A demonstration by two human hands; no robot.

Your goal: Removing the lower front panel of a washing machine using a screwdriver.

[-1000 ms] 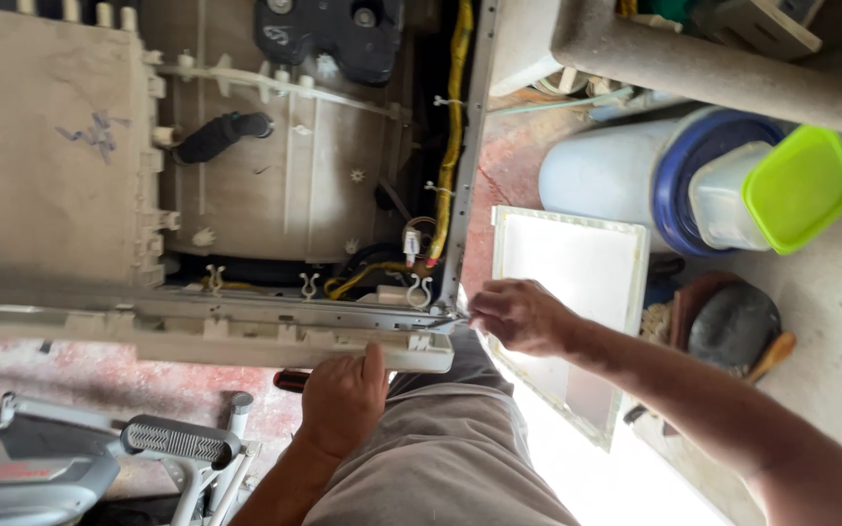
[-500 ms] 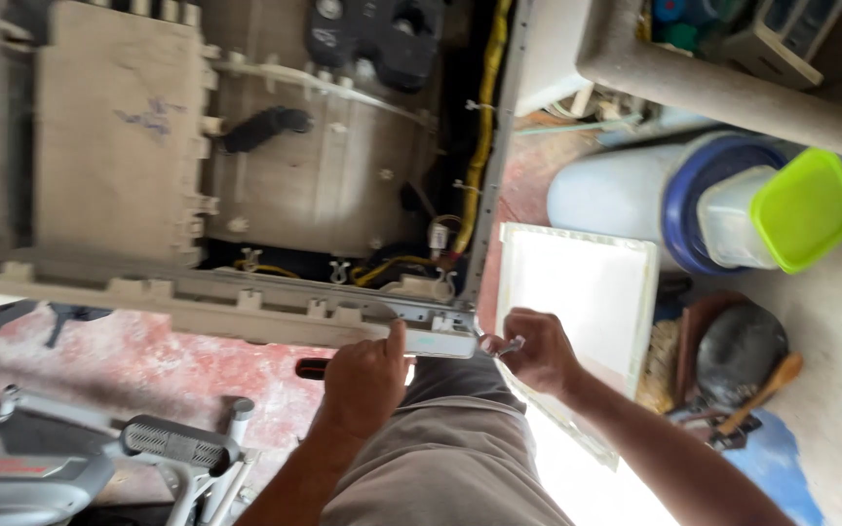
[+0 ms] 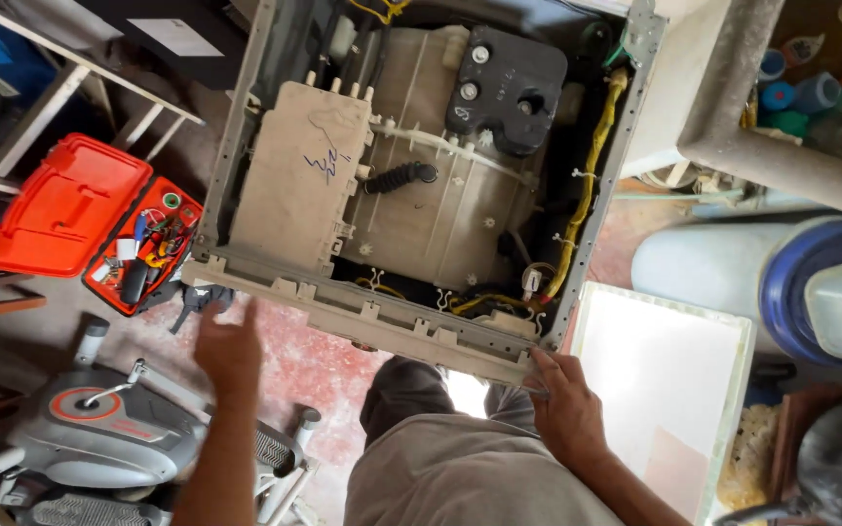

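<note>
I look down into an opened washing machine [image 3: 421,185] with its top off. Inside are a beige drum housing, a black block [image 3: 504,83], a black hose [image 3: 397,178] and yellow wiring [image 3: 587,185]. A beige front rail [image 3: 372,317] runs along its near edge. My right hand [image 3: 562,404] curls around the right corner of that rail. My left hand [image 3: 229,351] is lifted off the rail, left of it, with fingers apart and nothing in it, and points toward the red toolbox [image 3: 65,209]. My grey-clad knees are below the rail.
The red toolbox lies open on the floor at left, its tray [image 3: 143,248] full of small tools. A grey exercise machine [image 3: 99,438] stands at lower left. A white panel [image 3: 665,380] lies right of the machine, beside a blue and white barrel [image 3: 762,282] and a concrete ledge [image 3: 782,146].
My left hand has left the front rail, where it held a dark handle, and swung left, now empty. The right hand stays at the rail's right corner. The view has pulled back and shifted left.
</note>
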